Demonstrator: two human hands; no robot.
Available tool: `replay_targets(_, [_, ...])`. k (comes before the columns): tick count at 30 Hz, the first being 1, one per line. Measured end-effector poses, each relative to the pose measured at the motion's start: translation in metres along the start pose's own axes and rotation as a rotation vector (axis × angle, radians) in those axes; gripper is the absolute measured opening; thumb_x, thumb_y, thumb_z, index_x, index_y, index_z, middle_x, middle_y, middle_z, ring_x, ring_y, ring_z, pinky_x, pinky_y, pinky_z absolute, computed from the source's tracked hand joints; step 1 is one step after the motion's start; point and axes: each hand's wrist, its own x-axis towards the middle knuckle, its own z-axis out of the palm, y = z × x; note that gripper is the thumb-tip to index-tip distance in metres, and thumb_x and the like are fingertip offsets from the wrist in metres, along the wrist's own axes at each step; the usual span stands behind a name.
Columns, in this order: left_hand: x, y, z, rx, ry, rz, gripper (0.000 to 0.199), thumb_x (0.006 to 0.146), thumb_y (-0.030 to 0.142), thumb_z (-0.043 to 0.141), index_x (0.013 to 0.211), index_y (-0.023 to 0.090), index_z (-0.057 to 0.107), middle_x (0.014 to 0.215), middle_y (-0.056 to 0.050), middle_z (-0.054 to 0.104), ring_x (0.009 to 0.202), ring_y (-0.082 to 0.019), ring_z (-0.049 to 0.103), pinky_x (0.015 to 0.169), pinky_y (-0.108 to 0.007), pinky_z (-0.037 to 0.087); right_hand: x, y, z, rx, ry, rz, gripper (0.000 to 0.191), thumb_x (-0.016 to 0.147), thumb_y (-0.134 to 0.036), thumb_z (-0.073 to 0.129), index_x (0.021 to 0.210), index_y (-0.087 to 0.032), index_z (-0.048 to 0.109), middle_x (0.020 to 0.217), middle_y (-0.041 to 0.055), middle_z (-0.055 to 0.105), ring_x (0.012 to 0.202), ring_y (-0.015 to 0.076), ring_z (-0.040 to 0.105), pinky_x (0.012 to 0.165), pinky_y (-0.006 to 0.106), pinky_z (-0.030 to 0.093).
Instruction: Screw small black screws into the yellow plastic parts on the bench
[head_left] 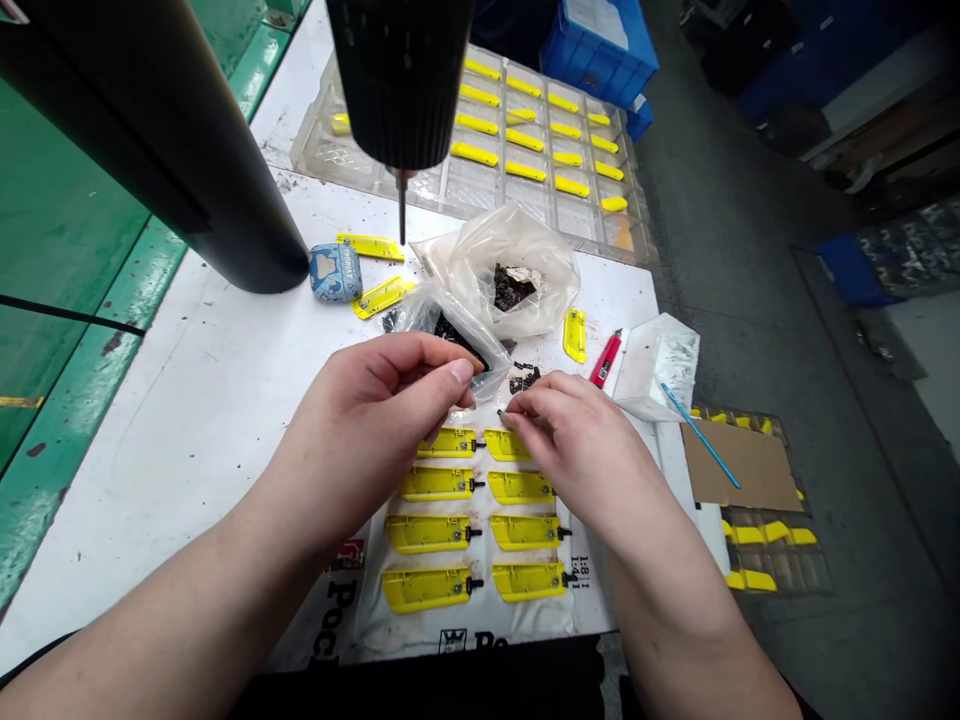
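Both of my hands hover over rows of yellow plastic shells (427, 535), several of them with a small black part at one end. My left hand (386, 405) is closed in a pinch beside an open clear bag (491, 352) of black parts. Whatever may be between its fingertips is too small to make out. Thumb and fingers of my right hand (566, 425) pinch a small black part (502, 413) above the top right shell (504, 445). Loose black parts (523, 378) lie just beyond that hand.
An electric screwdriver (401, 90) hangs bit-down above the table, near a dark column (247, 220). Behind are a larger plastic bag (480, 250) and a compartment tray (311, 150) of yellow pieces. A red cutter (606, 358) and white container (652, 365) stand at right.
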Motion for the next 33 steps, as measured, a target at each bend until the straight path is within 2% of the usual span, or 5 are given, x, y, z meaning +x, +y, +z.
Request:
replay_targets(5, [-0.002,0.000,-0.001,0.221,-0.095,0.078,0.020,0.100,0.044,0.075,0.101,0.026,0.084,0.090,0.001,0.080,0.078,-0.015,0.070,0.063,-0.026,0.049,-0.007,0.000,-0.011,0.249,0.068,-0.025,0.012,0.108,-0.016,0.070,0.108,-0.023,0.079,0.111,0.0024,0.072,0.104,0.0214,0.069,0.093,0.035,0.053])
replay_targets(17, [-0.006,-0.007,0.005,0.571,-0.270,0.712,0.011,0.107,0.019,0.068,0.107,0.018,0.079,0.102,0.001,0.081,0.090,-0.010,0.073,0.082,-0.021,0.053,-0.020,-0.002,-0.024,0.912,-0.034,-0.030,0.009,0.110,-0.024,0.072,0.104,-0.025,0.078,0.107,0.0008,0.071,0.101,0.0161,0.068,0.089,0.026,0.054])
replay_targets(20, [-0.008,-0.004,0.005,0.500,-0.261,0.616,0.010,0.106,0.021,0.070,0.103,0.020,0.079,0.100,0.002,0.080,0.089,-0.009,0.071,0.082,-0.019,0.052,-0.021,-0.001,-0.023,0.903,0.010,-0.053,0.007,0.111,-0.023,0.072,0.110,-0.025,0.079,0.111,0.0004,0.072,0.104,0.0152,0.069,0.091,0.025,0.056])
replay_targets(27, [-0.007,-0.008,0.003,-0.025,-0.248,-0.093,0.021,0.097,0.045,0.083,0.097,0.024,0.080,0.074,0.003,0.064,0.066,-0.009,0.052,0.058,-0.020,0.040,-0.027,-0.013,-0.019,0.481,0.437,-0.288,0.024,0.103,-0.013,0.082,0.126,-0.016,0.076,0.117,0.0042,0.073,0.108,0.0144,0.070,0.100,0.025,0.056])
replay_targets(33, [-0.009,-0.008,0.006,-0.129,-0.300,-0.213,0.027,0.094,0.047,0.084,0.091,0.021,0.079,0.071,0.002,0.061,0.065,-0.009,0.049,0.057,-0.022,0.038,-0.028,-0.018,-0.014,0.376,0.472,-0.377,0.016,0.104,-0.006,0.078,0.119,-0.010,0.078,0.111,0.0066,0.075,0.101,0.0145,0.070,0.093,0.027,0.059])
